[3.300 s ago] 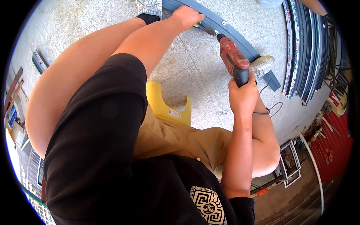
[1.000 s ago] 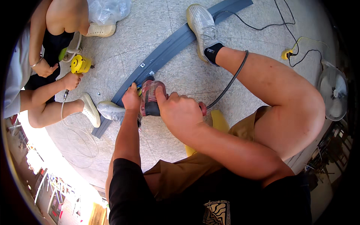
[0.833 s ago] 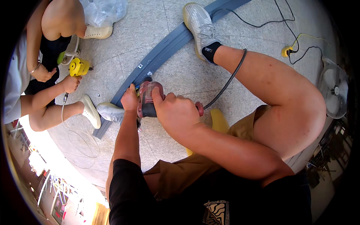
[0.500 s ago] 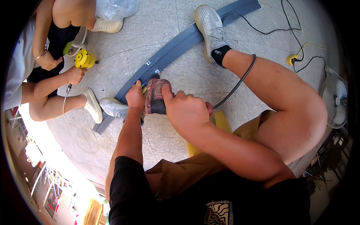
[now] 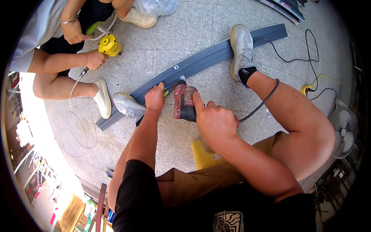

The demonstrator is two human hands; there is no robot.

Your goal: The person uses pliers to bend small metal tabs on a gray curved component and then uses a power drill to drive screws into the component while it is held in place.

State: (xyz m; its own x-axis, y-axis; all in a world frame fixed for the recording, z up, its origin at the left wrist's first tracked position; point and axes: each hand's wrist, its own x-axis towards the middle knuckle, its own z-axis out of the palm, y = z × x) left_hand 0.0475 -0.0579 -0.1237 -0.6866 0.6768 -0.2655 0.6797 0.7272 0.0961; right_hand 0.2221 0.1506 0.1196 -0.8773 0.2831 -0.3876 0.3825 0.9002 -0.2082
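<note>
My right hand (image 5: 216, 119) is wrapped round the handle of a red and black corded power drill (image 5: 185, 102). Its dark front end points down at a long grey metal profile (image 5: 205, 58) on the floor. Left of the drill, my left hand (image 5: 155, 97) is closed low over the profile's near edge. A small yellow and blue piece (image 5: 167, 92) sticks out from its fingers toward the drill; its kind is unclear. My left shoe (image 5: 129, 105) and my right shoe (image 5: 242, 48) rest on the profile. A small square white-rimmed spot (image 5: 176, 67) shows on its face.
At the left, a co-worker holds a yellow air tool (image 5: 109, 45) with a thin hose. A black cord runs to a yellow socket (image 5: 306, 89). A fan (image 5: 343, 131) stands at the right, a yellow stool (image 5: 205, 154) under me. Dark strips (image 5: 286, 9) lie far off.
The view has shifted, so most things sit further right or lower. A gap now shows between the drill's body and my left hand. Both hands keep their hold.
</note>
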